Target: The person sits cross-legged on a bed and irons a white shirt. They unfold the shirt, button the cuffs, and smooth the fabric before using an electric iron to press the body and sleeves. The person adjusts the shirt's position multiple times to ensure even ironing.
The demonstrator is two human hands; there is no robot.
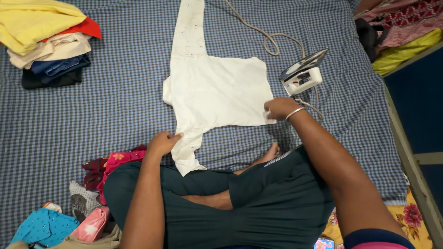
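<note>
The white shirt (214, 90) is spread flat on the blue checked bedsheet (115, 120) in the middle of the frame, one sleeve stretched to the top edge and the other trailing down toward the crossed legs at the bottom. The lower sleeve is pinched by the left hand (162, 143), whose fingers are closed on the cloth left of centre. The shirt's lower right corner is gripped by the right hand (279, 108), closed on the fabric, with a metal bangle (294, 113) worn at the wrist. Crumpled coloured clothes (92, 193) are heaped at the lower left. Just beyond the right hand, an electric iron (302, 74) is stood tilted on the sheet, its cord (270, 39) looped toward the top. A folded stack of clothes (48, 41) is seen at the upper left.
</note>
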